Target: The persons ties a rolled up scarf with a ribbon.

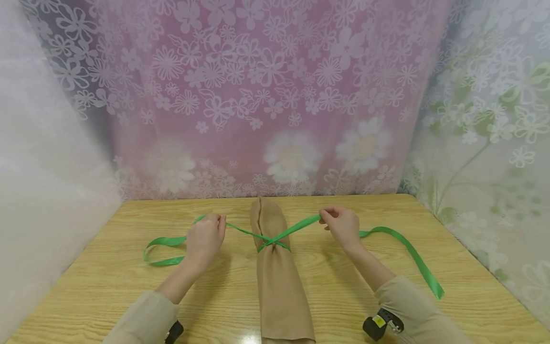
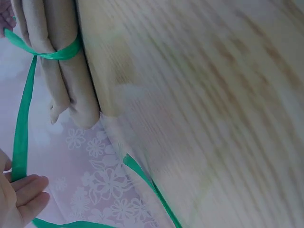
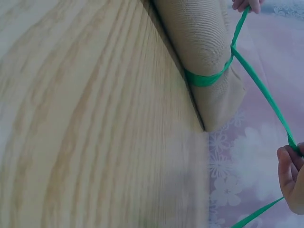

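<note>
A rolled or folded tan cloth (image 1: 283, 291) lies lengthwise on the table. Around it runs a green ribbon (image 1: 302, 224), whose two ends cross on top and draw the cloth in at that spot. My left hand (image 1: 205, 239) grips one end to the left of the cloth, held above the table. On the other side, my right hand (image 1: 342, 227) pinches the opposite end between thumb and fingers. Both stretches between hands and crossing look taut. In the left wrist view the ribbon (image 2: 23, 123) passes into the left hand (image 2: 23, 202); the ribbon's underside pass is hidden beneath the cloth.
The wood-grain table (image 1: 343, 306) extends to a pink flowered curtain (image 1: 275, 95) behind it. Pale hangings flank both sides. A loose ribbon loop trails at the left, and a loose tail curves across the table at the right. Dark devices (image 1: 380, 324) are strapped at the wrists.
</note>
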### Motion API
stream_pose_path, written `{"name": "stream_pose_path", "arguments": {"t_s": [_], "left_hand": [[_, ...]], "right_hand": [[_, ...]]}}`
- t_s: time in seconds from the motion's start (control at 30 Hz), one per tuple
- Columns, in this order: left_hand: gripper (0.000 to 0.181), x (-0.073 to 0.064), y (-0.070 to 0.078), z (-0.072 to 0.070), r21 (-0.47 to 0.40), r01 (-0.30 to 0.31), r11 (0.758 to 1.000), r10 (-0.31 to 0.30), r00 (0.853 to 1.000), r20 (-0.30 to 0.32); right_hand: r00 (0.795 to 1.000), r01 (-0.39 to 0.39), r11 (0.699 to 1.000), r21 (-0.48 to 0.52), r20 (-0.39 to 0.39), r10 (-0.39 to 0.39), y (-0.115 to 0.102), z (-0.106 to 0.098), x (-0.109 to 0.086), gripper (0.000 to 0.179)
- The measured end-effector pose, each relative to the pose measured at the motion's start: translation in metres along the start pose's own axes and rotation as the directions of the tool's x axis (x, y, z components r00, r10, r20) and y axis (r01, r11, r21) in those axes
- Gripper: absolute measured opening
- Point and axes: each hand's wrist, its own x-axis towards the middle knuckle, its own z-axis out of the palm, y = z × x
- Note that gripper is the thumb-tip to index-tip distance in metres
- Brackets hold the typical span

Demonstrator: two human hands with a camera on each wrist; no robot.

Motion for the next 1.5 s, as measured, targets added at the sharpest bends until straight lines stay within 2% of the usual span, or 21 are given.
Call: {"name": "stream_pose_path", "arguments": {"t_s": [0.13, 0.23, 0.33, 0.43, 0.57, 0.7, 0.77, 0.87, 0.9, 0.97, 1.03, 1.07, 1.1, 1.13, 1.17, 1.2, 1.27, 1.33, 1.4, 1.5], "left_hand": [[0.018, 0.003, 0.002, 0.000, -0.082, 0.033, 0.996, -0.038, 0.998, -0.053], [0.017, 0.006, 0.006, 0.000, -0.182, 0.113, 0.977, -0.126, 0.990, -0.059], [0.016, 0.008, 0.011, -0.001, -0.297, 0.217, 0.930, -0.239, 0.970, -0.037], [0.019, 0.012, 0.017, -0.002, -0.402, 0.317, 0.859, -0.347, 0.938, 0.000], [0.020, 0.016, 0.023, -0.005, -0.524, 0.440, 0.729, -0.465, 0.880, 0.091], [0.020, 0.019, 0.025, -0.010, -0.599, 0.545, 0.587, -0.536, 0.816, 0.217], [0.021, 0.020, 0.026, -0.012, -0.619, 0.596, 0.511, -0.557, 0.778, 0.289], [0.024, 0.022, 0.026, -0.016, -0.649, 0.653, 0.390, -0.571, 0.725, 0.386], [0.024, 0.023, 0.026, -0.016, -0.660, 0.663, 0.353, -0.567, 0.713, 0.413], [0.025, 0.025, 0.027, -0.017, -0.703, 0.660, 0.265, -0.551, 0.702, 0.451], [0.025, 0.026, 0.027, -0.016, -0.751, 0.635, 0.181, -0.529, 0.707, 0.470], [0.025, 0.026, 0.027, -0.016, -0.767, 0.624, 0.148, -0.514, 0.711, 0.480], [0.025, 0.026, 0.027, -0.016, -0.778, 0.615, 0.124, -0.500, 0.716, 0.486], [0.026, 0.026, 0.026, -0.016, -0.785, 0.609, 0.112, -0.485, 0.723, 0.492], [0.027, 0.026, 0.025, -0.016, -0.782, 0.613, 0.114, -0.469, 0.727, 0.501], [0.029, 0.026, 0.024, -0.016, -0.772, 0.622, 0.127, -0.455, 0.728, 0.512], [0.032, 0.028, 0.022, -0.016, -0.742, 0.649, 0.167, -0.432, 0.725, 0.536], [0.035, 0.032, 0.020, -0.015, -0.710, 0.672, 0.211, -0.410, 0.720, 0.560], [0.036, 0.036, 0.019, -0.014, -0.678, 0.692, 0.246, -0.400, 0.710, 0.579], [0.037, 0.040, 0.019, -0.013, -0.644, 0.702, 0.302, -0.386, 0.708, 0.591]], "right_hand": [[0.999, -0.016, 0.998, 0.068, -0.035, 0.019, -0.006, 0.003, -0.001, 0.020], [0.999, -0.035, 0.988, 0.151, -0.033, 0.041, -0.010, 0.005, -0.002, 0.021], [0.997, -0.070, 0.968, 0.241, -0.016, 0.076, -0.013, 0.006, -0.001, 0.020], [0.994, -0.107, 0.934, 0.340, 0.013, 0.109, -0.015, 0.006, -0.001, 0.020], [0.986, -0.169, 0.854, 0.493, 0.087, 0.145, -0.019, 0.006, 0.001, 0.020], [0.972, -0.233, 0.740, 0.631, 0.180, 0.153, -0.024, 0.005, 0.000, 0.011], [0.965, -0.258, 0.674, 0.692, 0.221, 0.142, -0.027, 0.004, 0.000, 0.006], [0.952, -0.297, 0.577, 0.761, 0.285, 0.115, -0.030, 0.003, 0.001, 0.016], [0.947, -0.311, 0.542, 0.781, 0.302, 0.108, -0.031, 0.002, 0.001, 0.019], [0.936, -0.341, 0.489, 0.803, 0.338, 0.099, -0.032, 0.002, 0.001, 0.022], [0.926, -0.365, 0.465, 0.807, 0.366, 0.093, -0.033, 0.001, 0.002, 0.022], [0.922, -0.372, 0.473, 0.799, 0.377, 0.090, -0.033, 0.000, 0.002, 0.021], [0.918, -0.380, 0.493, 0.783, 0.386, 0.094, -0.033, 0.000, 0.002, 0.019], [0.914, -0.380, 0.537, 0.753, 0.395, 0.094, -0.033, -0.001, 0.003, 0.016], [0.910, -0.378, 0.590, 0.713, 0.405, 0.093, -0.033, -0.001, 0.003, 0.012], [0.905, -0.370, 0.648, 0.666, 0.416, 0.090, -0.033, -0.002, 0.005, 0.009], [0.896, -0.328, 0.772, 0.544, 0.439, 0.071, -0.034, -0.004, 0.007, 0.016], [0.888, -0.277, 0.854, 0.441, 0.457, 0.052, -0.034, -0.006, 0.010, 0.029], [0.882, -0.233, 0.898, 0.373, 0.471, 0.034, -0.035, -0.008, 0.012, 0.038], [0.881, -0.190, 0.933, 0.305, 0.472, 0.025, -0.038, -0.007, 0.013, 0.039]]}}
